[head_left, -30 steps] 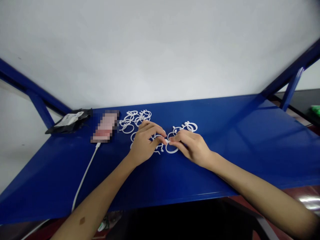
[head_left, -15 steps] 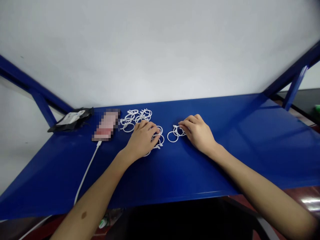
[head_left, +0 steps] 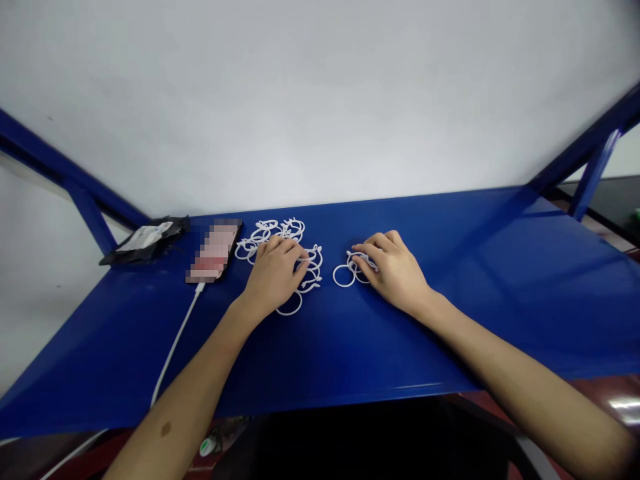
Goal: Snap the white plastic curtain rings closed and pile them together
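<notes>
My left hand (head_left: pixel 277 272) rests palm down over a heap of white plastic rings with small eyelets, which look like curtain rings (head_left: pixel 289 313). Its thumb and index finger are bent close together around part of a ring; its palm hides several others. To the right, my right hand (head_left: pixel 395 270) reaches over a smaller group of the same white rings (head_left: pixel 344 276). The thumb lies across these rings, with a gap between it and the index finger. More rings (head_left: pixel 267 227) lie tangled behind my left hand.
A phone (head_left: pixel 215 250) with a blurred screen lies left of the rings, a white cable (head_left: pixel 173 350) plugged into it. Farther left is a black plastic package (head_left: pixel 145 240) with a white label. The blue tabletop (head_left: pixel 350 353) meets a pale wall, and blue frame bars slope at both sides.
My left hand has shifted slightly left, and the rings beside its fingers moved with it. The thumb and index finger of my right hand have parted over the small group.
</notes>
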Demonstrator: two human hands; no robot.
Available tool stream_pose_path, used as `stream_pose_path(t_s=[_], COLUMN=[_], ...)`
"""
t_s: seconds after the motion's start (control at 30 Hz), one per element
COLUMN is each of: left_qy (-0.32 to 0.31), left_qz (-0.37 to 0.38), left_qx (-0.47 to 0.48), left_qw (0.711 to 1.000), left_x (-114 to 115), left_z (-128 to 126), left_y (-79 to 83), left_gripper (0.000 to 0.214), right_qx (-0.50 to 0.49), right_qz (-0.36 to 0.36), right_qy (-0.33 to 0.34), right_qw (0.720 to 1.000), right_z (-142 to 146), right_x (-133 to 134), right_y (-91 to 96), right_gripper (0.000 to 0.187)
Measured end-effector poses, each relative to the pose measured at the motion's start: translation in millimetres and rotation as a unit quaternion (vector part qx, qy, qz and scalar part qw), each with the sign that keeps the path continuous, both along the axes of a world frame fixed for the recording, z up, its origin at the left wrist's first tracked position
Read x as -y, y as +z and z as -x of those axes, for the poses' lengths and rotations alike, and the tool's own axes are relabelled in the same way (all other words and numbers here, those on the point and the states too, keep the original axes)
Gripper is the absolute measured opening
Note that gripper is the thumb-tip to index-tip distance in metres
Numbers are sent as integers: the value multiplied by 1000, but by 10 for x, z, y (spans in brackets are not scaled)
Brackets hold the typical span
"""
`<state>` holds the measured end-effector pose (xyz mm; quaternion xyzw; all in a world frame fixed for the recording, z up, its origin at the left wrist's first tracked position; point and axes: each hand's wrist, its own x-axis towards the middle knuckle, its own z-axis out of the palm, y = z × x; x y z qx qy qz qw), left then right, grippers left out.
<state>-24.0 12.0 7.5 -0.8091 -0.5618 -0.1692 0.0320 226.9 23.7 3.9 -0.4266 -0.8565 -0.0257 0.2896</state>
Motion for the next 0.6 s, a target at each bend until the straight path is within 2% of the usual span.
stream_pose_path(t_s=[0.33,0.43,0.6], left_qy=[82,84,51], left_qz=[0,2,-4], left_qx=[-31,-30,-8], left_qw=[996,996,999], left_x=[27,31,18], left_z=[-21,-27,-71], left_y=[60,66,19], left_gripper=[15,16,18], right_qx=[-2,-4,-7], right_qz=[28,26,22], right_qy=[27,36,42], right_qw=[999,999,999], right_z=[31,36,51], right_x=[44,50,54], right_y=[-31,-26,-14], right_gripper=[28,28,28])
